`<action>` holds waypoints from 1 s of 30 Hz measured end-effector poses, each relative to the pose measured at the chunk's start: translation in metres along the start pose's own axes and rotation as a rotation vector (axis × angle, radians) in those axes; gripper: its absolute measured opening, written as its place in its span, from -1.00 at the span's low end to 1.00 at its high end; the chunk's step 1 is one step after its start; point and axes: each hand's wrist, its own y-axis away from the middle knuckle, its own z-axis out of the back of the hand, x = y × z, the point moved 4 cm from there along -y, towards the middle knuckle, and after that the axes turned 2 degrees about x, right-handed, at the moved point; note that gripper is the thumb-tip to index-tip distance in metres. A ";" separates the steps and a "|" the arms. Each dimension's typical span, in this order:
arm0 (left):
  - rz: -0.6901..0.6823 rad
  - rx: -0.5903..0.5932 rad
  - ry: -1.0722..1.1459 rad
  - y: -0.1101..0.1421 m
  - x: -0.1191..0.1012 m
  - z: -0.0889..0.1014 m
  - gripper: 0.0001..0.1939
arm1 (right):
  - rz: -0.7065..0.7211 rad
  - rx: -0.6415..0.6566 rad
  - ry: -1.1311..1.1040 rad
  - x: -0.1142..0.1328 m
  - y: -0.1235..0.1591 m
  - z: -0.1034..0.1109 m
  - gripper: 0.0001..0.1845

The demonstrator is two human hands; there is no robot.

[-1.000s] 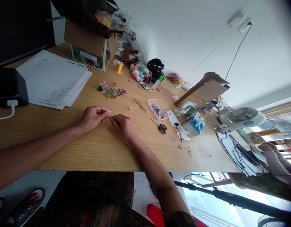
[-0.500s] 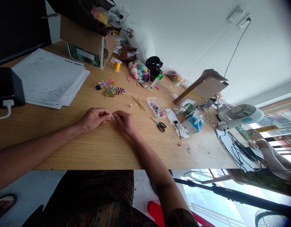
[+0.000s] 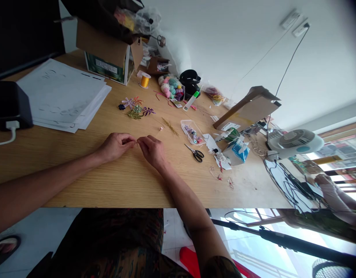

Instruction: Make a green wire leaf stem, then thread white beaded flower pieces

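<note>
Over the wooden table [image 3: 108, 189], my left hand [image 3: 115, 146] is closed in a pinch, thumb against forefinger. My right hand [image 3: 151, 150] meets it fingertip to fingertip, also pinched, knuckles up. A thin pale strand [image 3: 137, 144] barely shows between the two sets of fingertips; its kind is too small to tell. Just beyond the right hand lies a tiny pale piece [image 3: 161, 129]. Past it is a bunch of thin golden stems [image 3: 170, 126]. Several small wire-like flowers [image 3: 135, 107] in purple, orange and green lie farther back.
Black-handled scissors [image 3: 197, 155] and a clear tray of beads [image 3: 192, 132] lie right of my hands. A yellow thread spool [image 3: 145, 80], paper sheets [image 3: 62, 96] and a cardboard box [image 3: 105, 50] stand behind. A white fan [image 3: 296, 143] is at right; another person's arm [image 3: 334, 193] shows beyond.
My fingertips have drawn together slightly, and less of the pale strand shows between them. The whole view has shifted a little; the table things stay put.
</note>
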 end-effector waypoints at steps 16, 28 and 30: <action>0.079 -0.135 0.198 0.000 -0.011 0.009 -0.82 | -0.003 0.051 -0.191 -0.005 0.000 -0.015 -0.75; -0.035 0.073 -0.019 0.002 -0.008 -0.004 -0.79 | -0.028 -0.129 -0.140 -0.012 -0.003 0.001 -0.78; -0.022 0.079 0.014 0.002 -0.011 -0.004 -0.79 | -0.048 -0.108 -0.202 -0.017 -0.004 -0.003 -0.78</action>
